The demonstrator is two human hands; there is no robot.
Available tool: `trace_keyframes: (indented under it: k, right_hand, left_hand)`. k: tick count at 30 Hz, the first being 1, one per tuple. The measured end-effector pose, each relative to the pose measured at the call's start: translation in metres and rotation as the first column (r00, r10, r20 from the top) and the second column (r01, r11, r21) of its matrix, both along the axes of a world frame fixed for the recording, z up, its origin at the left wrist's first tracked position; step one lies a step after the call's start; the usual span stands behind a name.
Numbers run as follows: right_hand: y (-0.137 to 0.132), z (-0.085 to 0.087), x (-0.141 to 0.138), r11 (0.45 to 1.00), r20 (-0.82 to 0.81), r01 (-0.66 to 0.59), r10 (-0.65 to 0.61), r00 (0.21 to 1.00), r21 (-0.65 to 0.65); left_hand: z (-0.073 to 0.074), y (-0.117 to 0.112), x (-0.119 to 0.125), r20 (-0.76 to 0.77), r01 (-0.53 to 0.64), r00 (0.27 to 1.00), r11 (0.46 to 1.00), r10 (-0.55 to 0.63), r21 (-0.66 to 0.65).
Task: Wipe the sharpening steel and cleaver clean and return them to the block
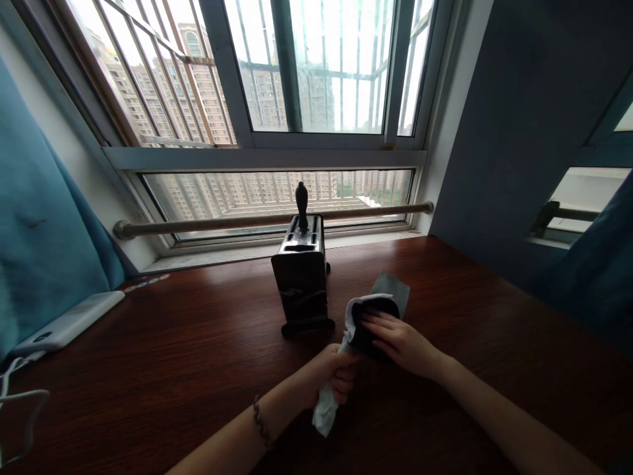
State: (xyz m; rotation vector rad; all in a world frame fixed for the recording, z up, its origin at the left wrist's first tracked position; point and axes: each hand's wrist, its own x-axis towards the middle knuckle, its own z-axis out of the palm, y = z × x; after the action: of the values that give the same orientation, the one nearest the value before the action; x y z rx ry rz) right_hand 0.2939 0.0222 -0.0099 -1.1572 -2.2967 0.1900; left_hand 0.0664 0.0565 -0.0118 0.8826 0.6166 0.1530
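Note:
A knife with a broad grey blade (399,290) is held over the table in front of me, its tip end pointing away to the right. My left hand (332,377) is closed around its handle, which is wrapped in white tissue or cloth (325,410). A dark cloth with a white edge (370,322) covers much of the blade. My right hand (399,342) presses this cloth against the blade with its fingers stretched out; the thumb is hidden. Beyond my hands stands a black knife block (302,284) with one black-handled knife (301,206) in it.
The reddish-brown wooden table (198,369) reaches to the window. A wooden rail (237,224) crosses in front of the lower pane. On the left lie a white power strip or power bank (69,321) and a white cable (30,396), beside a blue curtain (44,218).

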Motion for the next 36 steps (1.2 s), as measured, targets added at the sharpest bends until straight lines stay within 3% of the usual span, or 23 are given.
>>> trace_keyframes:
  k: [2,4,7,10,14,16,20,22,24,31,36]
  right_hand:
    - [0.0,-0.002,0.0,0.999,-0.021,0.022,-0.023,1.0,-0.037]
    - [0.008,-0.008,0.014,0.986,-0.065,0.166,-0.166,0.984,-0.013]
    - [0.023,-0.019,0.044,0.912,-0.089,0.408,-0.403,0.911,0.046]
    - [0.03,-0.025,0.061,0.858,-0.05,0.51,-0.507,0.86,0.066]
    - [0.027,-0.021,0.059,0.832,-0.039,0.543,-0.542,0.839,0.116]
    - [0.022,-0.014,0.051,0.852,-0.049,0.502,-0.501,0.864,0.147]
    - [0.006,0.0,0.024,0.973,0.001,0.217,-0.218,0.976,0.072]
    - [0.0,0.003,0.011,0.995,0.036,0.098,-0.097,0.995,-0.012]
    - [-0.002,0.001,0.004,0.997,0.034,0.063,-0.061,0.998,-0.054]
    - [0.02,-0.01,0.043,0.957,-0.182,0.288,-0.29,0.94,-0.034]
    - [0.028,-0.017,0.068,0.842,-0.369,0.537,-0.517,0.772,-0.056]
  left_hand:
    - [0.002,0.004,-0.001,0.005,0.05,0.999,0.998,-0.05,-0.037]
    - [0.003,0.006,-0.002,0.013,0.089,0.996,0.994,-0.088,-0.059]
    - [0.003,0.008,-0.003,0.026,0.119,0.993,0.991,-0.118,-0.062]
    - [0.001,0.009,-0.003,0.034,0.146,0.989,0.987,-0.144,-0.062]
    - [-0.001,0.011,-0.003,0.057,0.176,0.983,0.982,-0.172,-0.067]
    - [-0.001,0.011,-0.004,0.074,0.183,0.981,0.981,-0.178,-0.069]
    - [0.001,0.011,-0.007,0.099,0.178,0.98,0.98,-0.17,-0.084]
    - [0.001,0.011,-0.008,0.1,0.18,0.98,0.979,-0.17,-0.096]
    - [0.001,0.011,-0.008,0.098,0.182,0.98,0.978,-0.172,-0.101]
    - [-0.002,0.009,-0.007,0.103,0.168,0.982,0.984,-0.161,-0.062]
    - [-0.004,0.009,-0.005,0.098,0.149,0.985,0.988,-0.144,-0.041]
